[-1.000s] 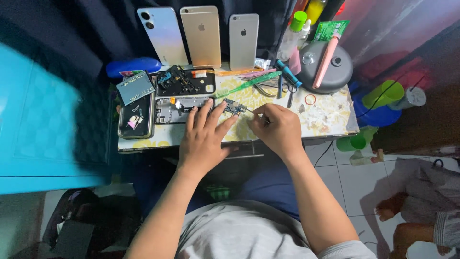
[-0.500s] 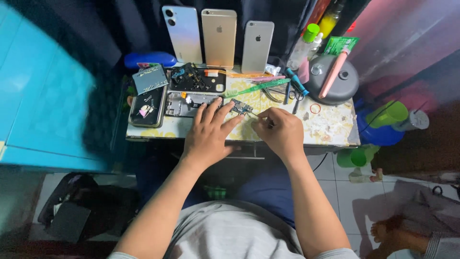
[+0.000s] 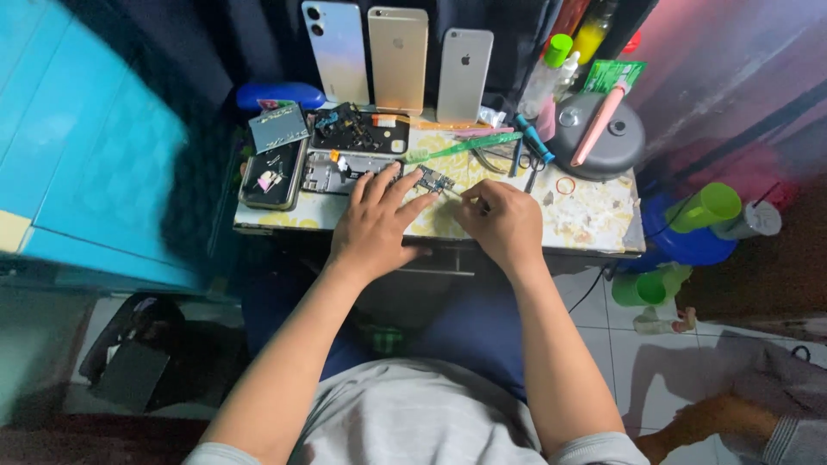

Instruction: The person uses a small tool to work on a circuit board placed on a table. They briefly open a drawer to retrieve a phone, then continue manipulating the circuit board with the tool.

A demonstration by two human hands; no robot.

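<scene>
The right hand [image 3: 504, 226] curls over a thin tool, hiding all but a short tip, and whether its fingers [image 3: 474, 200] pinch that tool cannot be told. The small circuit board [image 3: 433, 181] is too small to show its parts, and the left hand [image 3: 376, 222] covers the bench [image 3: 594, 220] beneath it. The bottles [image 3: 575, 39] at the back are cut off by the top edge.

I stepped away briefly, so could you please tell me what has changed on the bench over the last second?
Very little. The left hand lies flat with its fingers by the small dark circuit board, and the right hand is pinched on a thin tool at the board, as before. Only the head camera shifted, so the scene sits differently in frame. Nothing was picked up or released; the three upright phones stayed put.
</scene>
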